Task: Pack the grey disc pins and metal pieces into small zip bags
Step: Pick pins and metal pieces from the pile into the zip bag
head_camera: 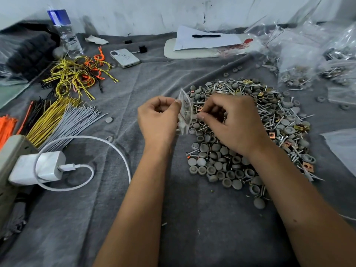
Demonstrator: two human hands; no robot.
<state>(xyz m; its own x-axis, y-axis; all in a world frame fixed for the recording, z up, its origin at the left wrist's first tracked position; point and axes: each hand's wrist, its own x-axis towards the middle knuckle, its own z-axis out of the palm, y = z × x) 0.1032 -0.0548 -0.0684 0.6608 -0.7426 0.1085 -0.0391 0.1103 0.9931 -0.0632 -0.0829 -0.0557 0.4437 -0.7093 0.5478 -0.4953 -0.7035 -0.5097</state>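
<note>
At mid-table, head view: left hand (158, 116) pinches a small clear plastic zip bag (184, 112) by its left edge, fingers curled round it. Bag stands roughly upright, long axis running from near side to far side of the table, mouth at the upper far end, tilted a little toward the right. A few pieces already sit in the bottom; cannot tell which.

Right hand (231, 120) sits just right of the bag, fingers curled, fingertips close to the bag's open edge. It seems to pinch a small piece, but the piece is hidden, so cannot tell what. Hands close together, bag between them.

Loose heap of grey disc pins, silver nails and small copper-coloured square metal pieces (250, 132) lies under and right of the right hand, spreading toward the right edge. Right hand is nearer the heap; left hand only steadies the bag. Likely step: feeding pieces into the bag mouth from the right.

Grey cloth-covered table (134, 218). Filled clear bags (294, 74) at far right corner. Yellow and orange wire ties (77, 74) far left, white charger with cable (44, 166) at left edge.
</note>
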